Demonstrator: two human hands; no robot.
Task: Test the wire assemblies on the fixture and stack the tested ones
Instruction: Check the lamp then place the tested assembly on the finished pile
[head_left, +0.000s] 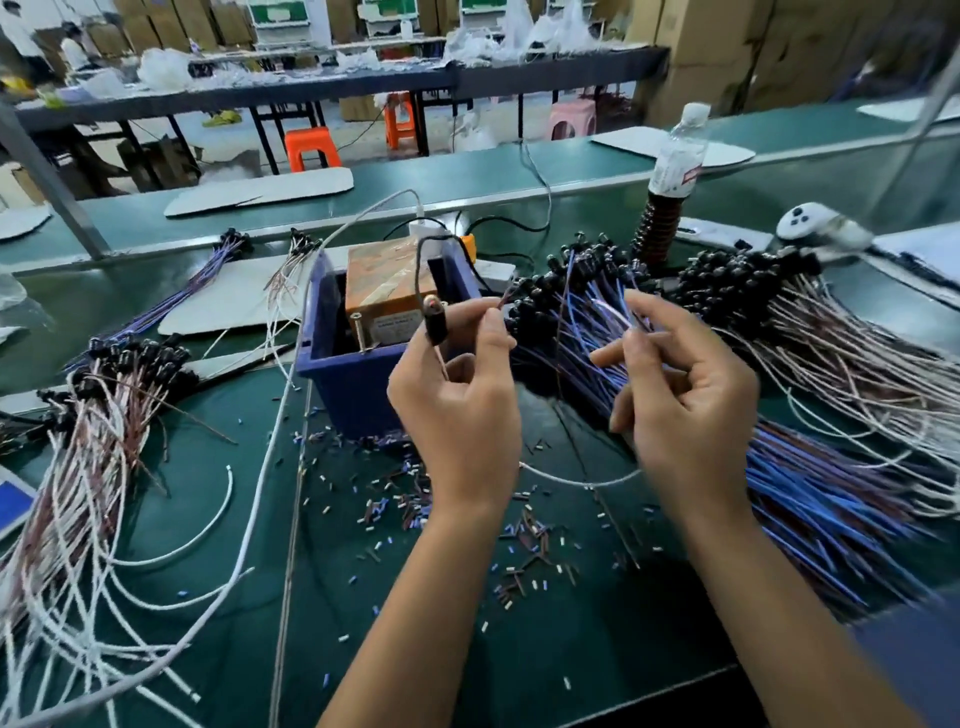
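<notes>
My left hand (457, 395) is raised in front of the blue bin (358, 384) and holds a black connector plug (434, 322) with a metal tip, its thin wire pinched between thumb and fingers. The bin holds the orange taped test fixture (387, 291). My right hand (680, 384) hovers over the heap of blue and brown wire assemblies (576, 332), fingers curled and pinching thin wires. A pile of white and brown assemblies (98, 421) lies at the left.
More white-wired assemblies with black plugs (810, 317) spread at the right. A plastic bottle (675, 171) stands behind them beside a white controller (810, 223). Cut insulation bits (415, 504) litter the green mat. A white cable (280, 415) crosses the table.
</notes>
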